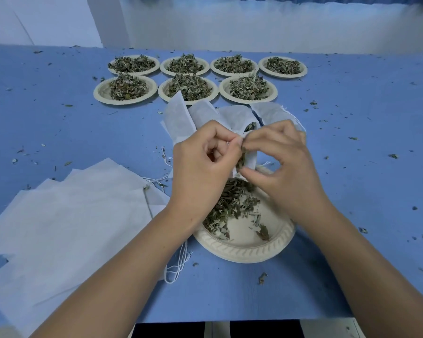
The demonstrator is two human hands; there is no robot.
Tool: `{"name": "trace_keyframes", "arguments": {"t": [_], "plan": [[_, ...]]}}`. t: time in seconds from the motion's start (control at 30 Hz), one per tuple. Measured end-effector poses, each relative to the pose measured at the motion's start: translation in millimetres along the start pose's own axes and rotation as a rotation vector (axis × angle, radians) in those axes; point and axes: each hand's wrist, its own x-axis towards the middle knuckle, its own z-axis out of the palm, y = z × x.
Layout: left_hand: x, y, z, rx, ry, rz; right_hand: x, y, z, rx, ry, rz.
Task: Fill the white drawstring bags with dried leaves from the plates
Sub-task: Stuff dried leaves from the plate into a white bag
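Observation:
Above a cream plate (pixel 244 252) that holds some dried leaves (pixel 232 203), both hands hold a small white drawstring bag (pixel 250 158) with leaves showing at its mouth. My left hand (pixel 203 164) pinches the bag's top edge. My right hand (pixel 283 162) pinches the same edge from the right, and its thumb presses the bag's lower part. Several more white bags (pixel 205 113) lie fanned out just behind the hands, partly hidden. A stack of flat empty bags (pixel 66 211) lies at the lower left.
Several cream plates (pixel 125 90) heaped with dried leaves stand in two rows at the back of the blue table (pixel 376 142). Leaf crumbs are scattered over the cloth. Loose white strings (pixel 178 264) trail by the near plate. The table's front edge runs along the bottom.

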Motion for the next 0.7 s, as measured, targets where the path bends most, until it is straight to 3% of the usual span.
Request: {"name": "trace_keyframes", "arguments": {"t": [0.17, 0.33, 0.5, 0.63, 0.7], "plan": [[4.0, -1.9, -2.8, -0.032, 0.088, -0.021, 1.8, -5.0, -13.9, 0.058, 0.121, -0.064], [1.8, -1.3, -0.5, -0.032, 0.054, -0.017, -2.0, -7.2, 0.7, -0.104, -0.2, -0.131], [4.3, -1.3, -2.8, -0.063, 0.109, -0.017, -0.3, -1.9, -12.1, -0.037, 0.018, -0.13], [2.1, 0.1, -1.5, -0.073, 0.046, -0.015, -1.5, -7.1, -2.1, -0.08, -0.228, -0.116], [1.5, -1.2, -1.3, -0.069, 0.051, -0.021, -1.9, -7.7, -2.3, -0.043, -0.184, -0.096]]}}
